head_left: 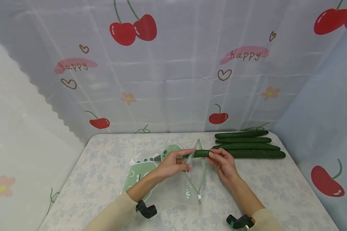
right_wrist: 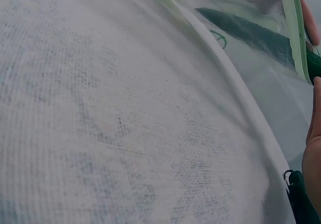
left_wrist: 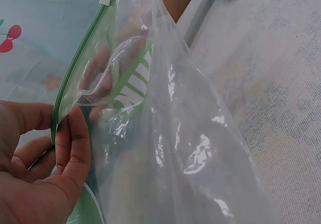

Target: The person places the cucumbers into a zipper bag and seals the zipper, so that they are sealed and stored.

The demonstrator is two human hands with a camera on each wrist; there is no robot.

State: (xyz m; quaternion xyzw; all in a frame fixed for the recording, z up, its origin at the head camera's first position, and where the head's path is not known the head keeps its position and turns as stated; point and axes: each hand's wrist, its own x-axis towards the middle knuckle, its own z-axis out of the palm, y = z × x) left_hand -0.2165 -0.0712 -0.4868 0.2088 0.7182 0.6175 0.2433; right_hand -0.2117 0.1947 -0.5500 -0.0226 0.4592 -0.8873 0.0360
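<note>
A clear zip bag [head_left: 177,189] printed with a green cartoon lies over the table, its green-rimmed mouth spread apart toward the right. My left hand [head_left: 171,165] pinches that rim; in the left wrist view, the fingers and thumb [left_wrist: 47,158] close on the green zip strip [left_wrist: 75,73]. A dark green cucumber [head_left: 201,154] passes through the mouth, most of its length inside the bag. Its outer end is between the fingertips of my right hand [head_left: 224,163]. Through the plastic, the right wrist view shows the cucumber's tapered end [right_wrist: 241,33].
Several more cucumbers [head_left: 248,146] lie side by side at the table's back right. A white slider [head_left: 199,197] sits at the near end of the zip. Cherry-printed curtains [head_left: 167,80] stand behind and at both sides of the table [head_left: 89,179].
</note>
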